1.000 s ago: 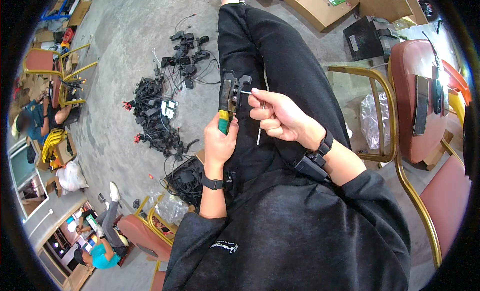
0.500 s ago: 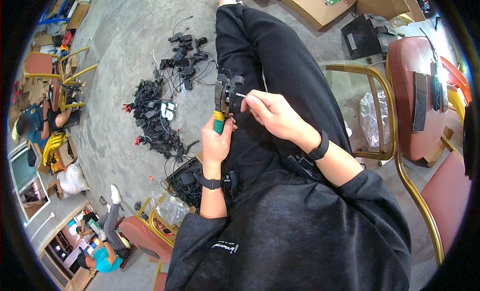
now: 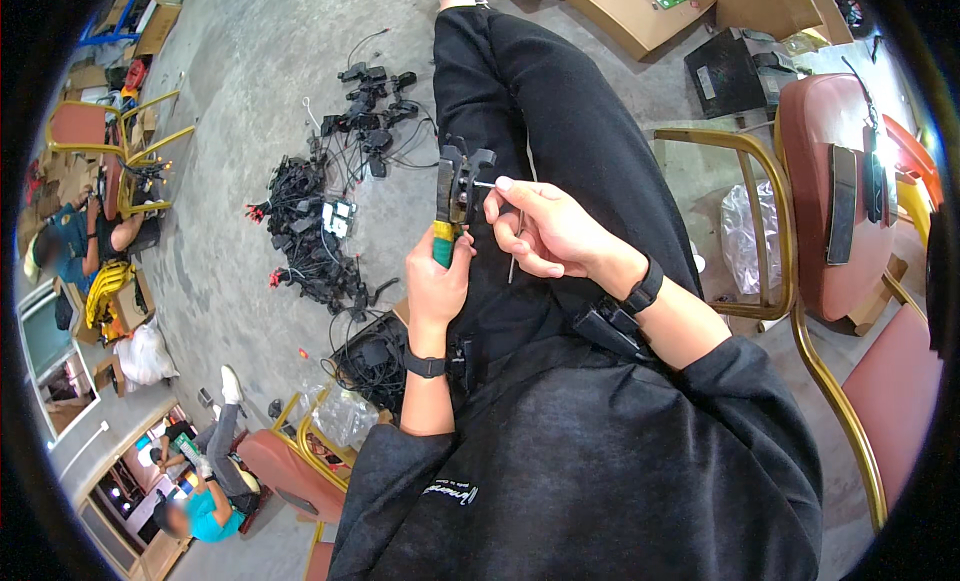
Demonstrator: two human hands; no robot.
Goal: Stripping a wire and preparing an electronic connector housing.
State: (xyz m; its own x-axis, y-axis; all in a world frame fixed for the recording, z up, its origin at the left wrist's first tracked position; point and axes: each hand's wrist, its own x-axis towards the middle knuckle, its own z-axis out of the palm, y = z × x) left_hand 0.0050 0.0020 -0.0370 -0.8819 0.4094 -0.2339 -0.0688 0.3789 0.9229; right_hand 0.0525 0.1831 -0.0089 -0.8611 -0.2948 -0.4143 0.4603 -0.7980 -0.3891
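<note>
The left hand [image 3: 437, 281] wraps its fingers round one tool [image 3: 442, 243] with a green-and-yellow handle, its head beside one black part [image 3: 481, 161] above the two legs [image 3: 570, 111]. The right hand's [image 3: 560, 229] fingers pinch one bent metal rod [image 3: 512, 269], one end at that part. One heap of cabled pieces [image 3: 305, 246], too tangled to count, lies on the floor [image 3: 215, 231].
</note>
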